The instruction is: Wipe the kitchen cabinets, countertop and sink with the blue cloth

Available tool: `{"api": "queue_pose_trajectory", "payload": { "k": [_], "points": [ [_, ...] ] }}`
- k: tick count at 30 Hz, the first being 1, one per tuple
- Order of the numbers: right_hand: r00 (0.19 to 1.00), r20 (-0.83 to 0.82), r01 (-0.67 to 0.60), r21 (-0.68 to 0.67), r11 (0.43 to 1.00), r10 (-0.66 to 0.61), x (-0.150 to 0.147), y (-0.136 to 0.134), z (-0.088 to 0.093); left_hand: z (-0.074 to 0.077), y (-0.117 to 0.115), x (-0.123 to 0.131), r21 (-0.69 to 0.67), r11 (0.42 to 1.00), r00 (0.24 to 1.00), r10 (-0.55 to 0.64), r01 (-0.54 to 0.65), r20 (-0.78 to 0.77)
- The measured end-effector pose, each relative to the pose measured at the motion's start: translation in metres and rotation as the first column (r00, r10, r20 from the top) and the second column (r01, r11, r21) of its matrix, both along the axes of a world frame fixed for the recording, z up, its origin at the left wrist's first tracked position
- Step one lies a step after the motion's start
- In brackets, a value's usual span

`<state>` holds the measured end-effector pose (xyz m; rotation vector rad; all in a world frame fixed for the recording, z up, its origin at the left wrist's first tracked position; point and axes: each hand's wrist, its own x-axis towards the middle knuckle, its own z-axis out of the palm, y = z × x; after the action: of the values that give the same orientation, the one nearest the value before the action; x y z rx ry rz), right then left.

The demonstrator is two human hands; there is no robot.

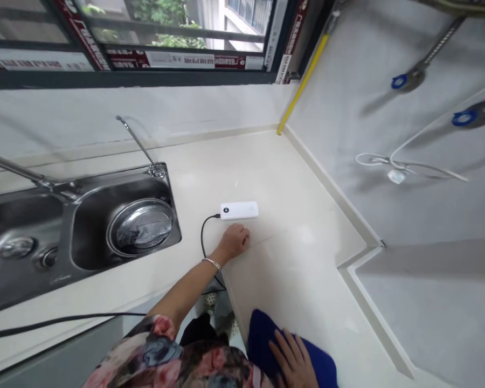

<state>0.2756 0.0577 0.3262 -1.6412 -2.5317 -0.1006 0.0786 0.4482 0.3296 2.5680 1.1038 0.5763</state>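
Power bank lies just beyond left hand, seemingly half curled and empty.

Hands on a kitchen counter
Left hand rests beside a white power bank; right hand lies on a blue cloth

L arm stretched fwd, L hand palm down, fingers curled under, R hand flat, near body

Power bank right of sink
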Motion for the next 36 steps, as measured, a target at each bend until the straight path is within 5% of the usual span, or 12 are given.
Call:
{"api": "queue_pose_trajectory", "payload": {
  "k": [5, 10, 14, 17, 19, 22, 25, 29, 32, 36],
  "points": [
    [0.939, -0.035, 0.341, 0.001, 0.94, -0.341, 0.043, 0.084, 0.0, 0.001, -0.001, -0.001, 0.0, 1.0, 1.0, -0.009, 0.009, 0.019],
    [0.864, -0.052, 0.503, 0.063, 0.862, -0.501, 0.097, 0.192, -0.003, 0.001, -0.001, -0.001, -0.001, 1.0, 1.0, -0.001, 0.001, 0.015],
    [0.666, -0.05, 0.746, 0.025, 0.665, -0.745, 0.116, 0.274, 0.003, -0.002, 0.002, -0.002, -0.015, 1.0, 1.0, -0.002, 0.002, 0.0],
    [0.503, -0.022, 0.862, -0.068, 0.503, -0.864, 0.106, 0.31, 0.012, -0.003, 0.007, -0.003, -0.019, 1.0, 1.0, -0.02, 0.02, 0.001],
    [0.5, -0.011, 0.859, -0.119, 0.498, -0.866, 0.09, 0.313, 0.017, -0.002, 0.011, -0.004, -0.011, 1.0, 1.0, -0.025, 0.025, 0.01],
    [0.622, -0.032, 0.77, -0.158, 0.619, -0.782, 0.051, 0.286, 0.02, -0.001, 0.017, -0.002, 0.016, 1.0, 0.999, -0.027, 0.027, 0.017],
    [0.751, -0.092, 0.636, -0.166, 0.754, -0.654, 0.004, 0.231, 0.019, 0.001, 0.02, 0.001, 0.049, 0.999, 1.0, -0.019, 0.019, 0.004],
    [0.807, -0.158, 0.549, -0.154, 0.822, -0.569, -0.033, 0.138, 0.017, 0.003, 0.021, 0.002, 0.096, 0.995, 0.999, -0.002, 0.005, -0.034],
    [0.734, -0.147, 0.646, -0.146, 0.749, -0.663, -0.03, 0.06, 0.013, 0.004, 0.022, 0.003, 0.135, 0.991, 0.998, 0.004, 0.005, -0.067],
    [0.433, -0.074, 0.898, -0.048, 0.436, -0.899, -0.006, -0.067, -0.002, 0.004, 0.023, 0.004, 0.182, 0.983, 0.996, -0.014, 0.031, -0.092]
  ]
}}
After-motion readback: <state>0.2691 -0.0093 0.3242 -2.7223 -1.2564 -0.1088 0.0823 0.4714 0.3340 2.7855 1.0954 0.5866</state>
